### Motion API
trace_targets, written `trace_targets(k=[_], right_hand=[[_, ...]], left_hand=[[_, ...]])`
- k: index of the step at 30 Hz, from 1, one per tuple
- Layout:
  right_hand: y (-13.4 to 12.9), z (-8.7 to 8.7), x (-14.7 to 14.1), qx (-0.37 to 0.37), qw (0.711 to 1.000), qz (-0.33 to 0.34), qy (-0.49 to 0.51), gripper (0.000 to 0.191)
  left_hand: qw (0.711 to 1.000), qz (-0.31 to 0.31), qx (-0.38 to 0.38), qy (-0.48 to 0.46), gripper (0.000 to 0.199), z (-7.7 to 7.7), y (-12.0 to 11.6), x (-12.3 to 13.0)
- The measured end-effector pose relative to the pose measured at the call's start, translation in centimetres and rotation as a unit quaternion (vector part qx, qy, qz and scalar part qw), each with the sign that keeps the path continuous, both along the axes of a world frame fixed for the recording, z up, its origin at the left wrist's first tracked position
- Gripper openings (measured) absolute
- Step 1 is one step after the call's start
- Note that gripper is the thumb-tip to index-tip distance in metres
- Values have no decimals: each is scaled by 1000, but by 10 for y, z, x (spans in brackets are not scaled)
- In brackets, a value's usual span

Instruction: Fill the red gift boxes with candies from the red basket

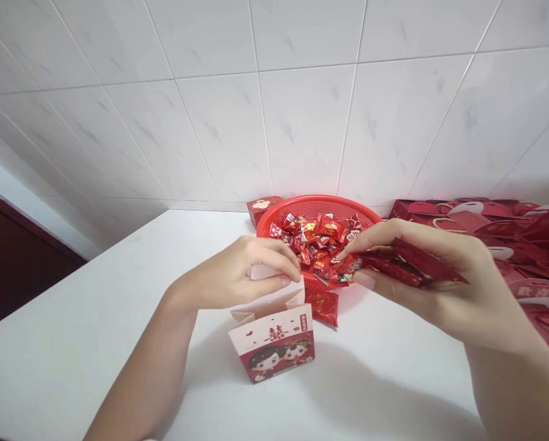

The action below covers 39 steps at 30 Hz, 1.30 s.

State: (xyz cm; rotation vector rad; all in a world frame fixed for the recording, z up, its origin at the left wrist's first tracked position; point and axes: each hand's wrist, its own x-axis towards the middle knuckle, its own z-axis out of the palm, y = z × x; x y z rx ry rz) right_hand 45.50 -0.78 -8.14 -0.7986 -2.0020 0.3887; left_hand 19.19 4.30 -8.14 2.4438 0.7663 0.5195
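A small open-topped paper candy box [279,346], white and red with two cartoon figures, stands on the table. My left hand [242,269] is closed on its raised back edge, the fingers curled over the paper. To the right, my right hand [435,294] pinches several red candy packets [394,269] between thumb and fingers, in front of the basket's right side. Behind both hands sits a red plastic basket [320,201] holding many wrapped candies [318,236]. Another red packet [325,308] lies flat between the box and the basket.
The white table [118,288] meets a tiled wall [302,128] at the back. A red box [258,210] stands behind the basket's left side. Many red folded gift boxes [508,245] crowd the right side. A dark red panel [17,257] is at far left.
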Motion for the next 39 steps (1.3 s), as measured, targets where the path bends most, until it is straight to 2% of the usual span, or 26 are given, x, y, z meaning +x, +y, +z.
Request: trace_targets(k=[2,4,6,10,15,20,24,28,34,39], right_hand=[[1,-1,0,-1,1000,10,-2,16],[2,-2,-1,-1,1000,19,-7,16],[2,-2,-1,-4,1000,24,-12,16],[-2,-4,-5,-27,999,40,-20,16],[-4,-7,-13,-50,993,99,-39,16],[-2,-13,-24,-61,986,136,-77,19],[-2,-16,-29,-61,984,143,-91,19],[-1,-16,-28,-59,989,110,-77,13],[3,-23,-29,-59,990,68,-112,22],[4,-25,-28,-54,986,93,-125,25]], left_hand=[[998,-5,-13,57,22,4,-3,-5],[997,4,-19,74,25,4,-4,-5],[998,7,-36,41,24,1,-4,-1],[991,-34,-123,-37,29,-9,-1,15],[957,-89,-272,-52,27,-22,8,26],[925,-98,-359,-84,21,-32,18,25],[924,-83,-361,-94,20,-33,20,24],[939,-77,-321,-93,21,-30,19,25],[947,-75,-296,-97,20,-31,19,27],[947,-55,-305,-82,22,-33,20,25]])
